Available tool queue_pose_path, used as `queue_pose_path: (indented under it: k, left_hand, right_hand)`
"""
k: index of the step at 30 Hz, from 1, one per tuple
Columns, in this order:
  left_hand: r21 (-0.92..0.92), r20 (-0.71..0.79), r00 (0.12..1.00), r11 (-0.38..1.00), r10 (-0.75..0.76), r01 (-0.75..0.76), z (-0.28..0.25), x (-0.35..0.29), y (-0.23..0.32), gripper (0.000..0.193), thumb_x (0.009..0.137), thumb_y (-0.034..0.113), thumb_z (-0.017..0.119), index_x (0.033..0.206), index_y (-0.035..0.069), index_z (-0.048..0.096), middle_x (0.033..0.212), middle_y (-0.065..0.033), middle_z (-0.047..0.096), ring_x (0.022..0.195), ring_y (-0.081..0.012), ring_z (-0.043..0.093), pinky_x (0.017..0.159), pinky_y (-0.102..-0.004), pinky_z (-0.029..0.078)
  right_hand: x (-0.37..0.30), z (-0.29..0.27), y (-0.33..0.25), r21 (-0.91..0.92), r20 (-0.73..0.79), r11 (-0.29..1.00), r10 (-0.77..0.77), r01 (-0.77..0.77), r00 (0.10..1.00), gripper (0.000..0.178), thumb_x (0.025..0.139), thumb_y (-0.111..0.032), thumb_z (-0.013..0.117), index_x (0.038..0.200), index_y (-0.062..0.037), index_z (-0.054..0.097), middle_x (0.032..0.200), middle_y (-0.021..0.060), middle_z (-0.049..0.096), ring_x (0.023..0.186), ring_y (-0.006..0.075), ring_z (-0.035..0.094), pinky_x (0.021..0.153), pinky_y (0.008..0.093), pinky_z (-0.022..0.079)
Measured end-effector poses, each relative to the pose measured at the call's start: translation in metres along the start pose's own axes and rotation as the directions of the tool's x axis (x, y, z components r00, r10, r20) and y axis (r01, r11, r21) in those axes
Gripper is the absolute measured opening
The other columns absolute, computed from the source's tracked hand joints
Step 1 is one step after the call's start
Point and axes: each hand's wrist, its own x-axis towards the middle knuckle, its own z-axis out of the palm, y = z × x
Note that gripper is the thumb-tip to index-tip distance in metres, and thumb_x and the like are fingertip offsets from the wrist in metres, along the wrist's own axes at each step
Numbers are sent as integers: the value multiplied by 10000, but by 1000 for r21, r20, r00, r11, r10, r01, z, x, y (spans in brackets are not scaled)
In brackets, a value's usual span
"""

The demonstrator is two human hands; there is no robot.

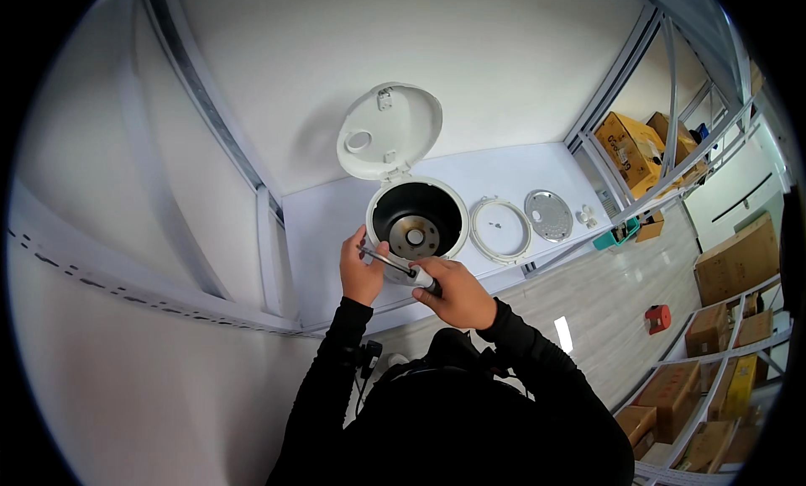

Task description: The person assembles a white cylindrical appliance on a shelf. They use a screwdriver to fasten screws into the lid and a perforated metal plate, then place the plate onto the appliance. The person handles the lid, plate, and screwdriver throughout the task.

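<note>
White table (323, 209); screwdriver (395, 265) slants in right grip (463, 294); tip leftward, slightly away.

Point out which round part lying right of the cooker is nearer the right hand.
The white ring, open in the middle; it lies between the cooker and the grey disc, which is farther from the right hand.

The right hand (460, 294) holds a white-and-black-handled metal screwdriver (421, 277); the left hand (361, 272) is near its tip, beside an open, round white cooker (411, 199).
</note>
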Motion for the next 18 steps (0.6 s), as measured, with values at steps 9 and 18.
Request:
queue_pose_path:
  k: [9,18]
  left_hand:
    - [126,-109,974,975,197,-183,-1,-4,62,269,823,88,761,1082,94,691,1170,-111,597,1103,-298,571,901,-411,479]
    - [156,2,918,907,396,-392,42,-13,119,140,824,62,742,953,87,696,1005,-70,645,976,-314,602,867,-418,489]
  right_hand:
    - [-20,-21,10,180,-106,983,60,-40,993,289,961,-152,736,1191,-16,625,898,123,661,754,223,624,696,347,506]
    - [-40,-67,37,235,-42,963,146,-132,988,204,974,-163,738,1093,-24,648,849,67,657,750,135,598,685,300,491]
